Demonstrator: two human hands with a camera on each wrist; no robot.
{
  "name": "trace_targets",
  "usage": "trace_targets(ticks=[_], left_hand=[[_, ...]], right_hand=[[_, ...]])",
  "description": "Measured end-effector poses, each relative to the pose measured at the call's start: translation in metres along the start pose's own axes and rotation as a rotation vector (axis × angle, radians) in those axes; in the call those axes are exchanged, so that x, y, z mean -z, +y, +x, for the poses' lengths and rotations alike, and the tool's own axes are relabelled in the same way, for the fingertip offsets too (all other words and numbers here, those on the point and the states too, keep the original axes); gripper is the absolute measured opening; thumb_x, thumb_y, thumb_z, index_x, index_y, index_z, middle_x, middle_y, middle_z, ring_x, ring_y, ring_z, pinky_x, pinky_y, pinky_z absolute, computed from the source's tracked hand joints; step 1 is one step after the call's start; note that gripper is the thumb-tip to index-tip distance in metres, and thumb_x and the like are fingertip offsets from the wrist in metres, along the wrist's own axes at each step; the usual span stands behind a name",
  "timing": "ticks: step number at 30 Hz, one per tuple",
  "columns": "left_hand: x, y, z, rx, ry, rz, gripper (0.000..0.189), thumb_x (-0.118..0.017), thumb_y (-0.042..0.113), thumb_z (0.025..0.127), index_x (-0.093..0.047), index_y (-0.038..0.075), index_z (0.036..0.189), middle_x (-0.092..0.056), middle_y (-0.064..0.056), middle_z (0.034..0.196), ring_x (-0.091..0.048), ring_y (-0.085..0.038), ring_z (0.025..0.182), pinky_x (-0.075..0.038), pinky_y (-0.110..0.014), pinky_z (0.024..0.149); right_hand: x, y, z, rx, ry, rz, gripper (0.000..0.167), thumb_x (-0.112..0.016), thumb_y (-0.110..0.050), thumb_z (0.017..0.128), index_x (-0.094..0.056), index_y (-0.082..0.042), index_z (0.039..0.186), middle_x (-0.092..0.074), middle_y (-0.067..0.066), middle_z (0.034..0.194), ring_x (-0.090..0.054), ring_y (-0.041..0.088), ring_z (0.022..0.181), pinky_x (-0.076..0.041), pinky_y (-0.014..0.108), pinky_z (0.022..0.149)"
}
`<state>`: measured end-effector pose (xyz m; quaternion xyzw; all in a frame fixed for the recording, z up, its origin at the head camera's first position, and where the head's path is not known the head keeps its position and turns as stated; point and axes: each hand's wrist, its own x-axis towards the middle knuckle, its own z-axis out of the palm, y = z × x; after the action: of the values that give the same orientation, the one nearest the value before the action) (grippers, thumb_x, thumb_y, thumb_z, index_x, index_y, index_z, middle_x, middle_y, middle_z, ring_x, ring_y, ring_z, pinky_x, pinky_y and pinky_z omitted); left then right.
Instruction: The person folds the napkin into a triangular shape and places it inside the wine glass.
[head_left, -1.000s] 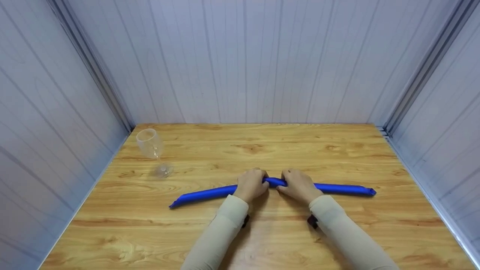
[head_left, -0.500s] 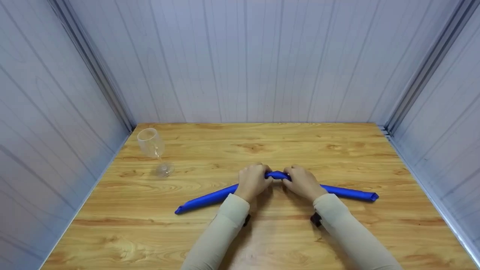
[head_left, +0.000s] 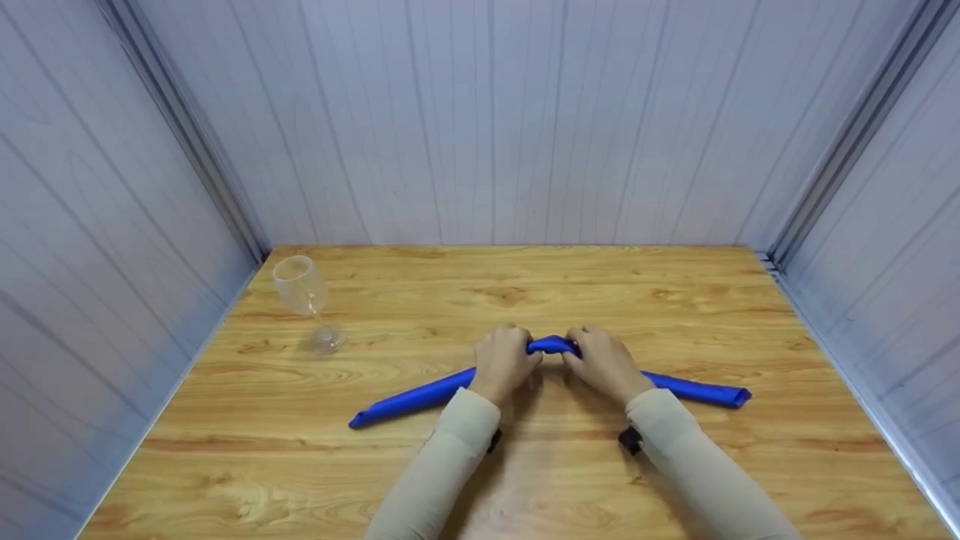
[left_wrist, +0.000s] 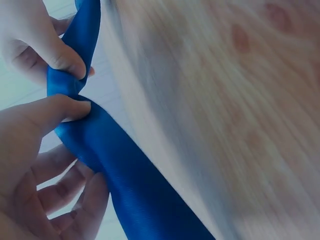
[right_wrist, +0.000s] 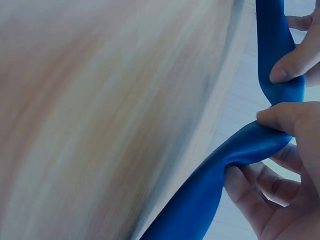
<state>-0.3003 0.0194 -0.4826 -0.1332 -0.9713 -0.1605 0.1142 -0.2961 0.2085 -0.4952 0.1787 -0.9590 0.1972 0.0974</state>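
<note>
A blue satin cloth (head_left: 553,345), rolled into a long narrow strip, arches between both hands in the head view. My left hand (head_left: 502,365) grips it left of its middle, while my right hand (head_left: 607,366) grips it on the other side. A short twisted stretch shows between them. In the left wrist view, the left thumb (left_wrist: 75,108) presses on the cloth from above, with fingers curled beneath. The right thumb (right_wrist: 272,117) pinches it likewise in the right wrist view, where the fabric bends and creases. Both tail ends slope down toward the table.
A clear wine glass (head_left: 301,289) stands upright at the back left of the wooden table (head_left: 510,480). Pale panelled walls (head_left: 480,120) enclose the table at the back and both sides.
Both hands have raised the cloth's middle and shifted it slightly toward the back wall. Its two tails now slope more steeply. Over the last half second there is little movement.
</note>
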Motion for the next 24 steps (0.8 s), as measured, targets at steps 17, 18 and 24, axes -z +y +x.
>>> trace_targets(ticks=[17, 18, 24], left_hand=[[0.016, -0.002, -0.001, -0.12, 0.274, -0.115, 0.017, -0.077, 0.031, 0.086, -0.079, 0.016, 0.094, -0.068, 0.001, 0.082, -0.064, -0.019, 0.071, -0.053, -0.035, 0.057], [0.017, -0.002, -0.001, -0.126, 0.289, -0.13, 0.017, -0.077, 0.031, 0.086, -0.079, 0.016, 0.094, -0.068, 0.002, 0.082, -0.063, -0.018, 0.07, -0.052, -0.034, 0.056], [0.021, 0.001, 0.0, -0.124, 0.372, -0.247, 0.016, -0.077, 0.031, 0.086, -0.078, 0.017, 0.093, -0.065, 0.003, 0.08, -0.059, -0.012, 0.065, -0.05, -0.03, 0.055]], right_hand=[[0.013, -0.007, 0.004, 0.048, 0.213, 0.129, 0.016, -0.074, -0.015, 0.09, -0.07, -0.003, 0.1, -0.059, 0.004, 0.083, -0.053, 0.016, 0.068, -0.047, 0.032, 0.059], [0.014, -0.008, 0.004, 0.043, 0.216, 0.141, 0.016, -0.074, -0.015, 0.09, -0.07, -0.003, 0.1, -0.059, 0.004, 0.083, -0.053, 0.016, 0.068, -0.047, 0.032, 0.059], [0.022, -0.013, 0.007, 0.031, 0.258, 0.22, 0.015, -0.073, -0.014, 0.09, -0.069, -0.002, 0.099, -0.058, 0.005, 0.085, -0.053, 0.017, 0.071, -0.046, 0.032, 0.06]])
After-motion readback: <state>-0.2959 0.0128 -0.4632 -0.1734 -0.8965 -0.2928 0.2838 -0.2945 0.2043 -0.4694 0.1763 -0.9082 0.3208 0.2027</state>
